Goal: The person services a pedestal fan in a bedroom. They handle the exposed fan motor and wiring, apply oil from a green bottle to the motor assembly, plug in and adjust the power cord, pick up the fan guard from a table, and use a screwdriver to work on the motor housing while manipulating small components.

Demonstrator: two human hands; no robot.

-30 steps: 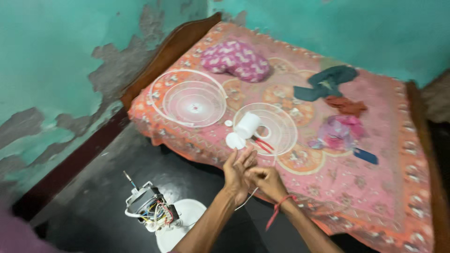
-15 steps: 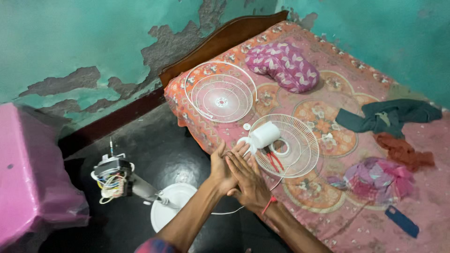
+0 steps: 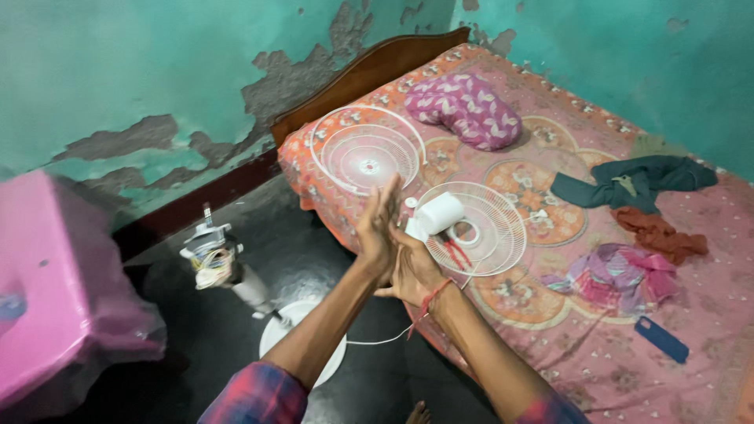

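Observation:
My left hand [image 3: 378,228] and my right hand [image 3: 410,271] are pressed together palm to palm above the near edge of a bed [image 3: 550,330]. The left fingers point up and lie flat; the right hand lies against the left palm lower down. A red thread is tied round my right wrist. Whether anything sits between the palms is hidden. Just beyond the hands, a white fan grille [image 3: 491,235] lies on the bed with a white cylinder-shaped fan part [image 3: 433,216] on it. A second white grille [image 3: 363,149] lies farther back.
A fan stand with a bare motor [image 3: 210,255] and round white base [image 3: 298,345] stands on the dark floor, trailing a white cord. A pink table [image 3: 55,298] is at left. A patterned pillow [image 3: 463,110], crumpled clothes [image 3: 628,184] and a blue phone [image 3: 661,339] lie on the bed.
The view has swung right and closer to the bed. My hands have stayed together and turned, so the left fingers now point upward with the palms flat against each other.

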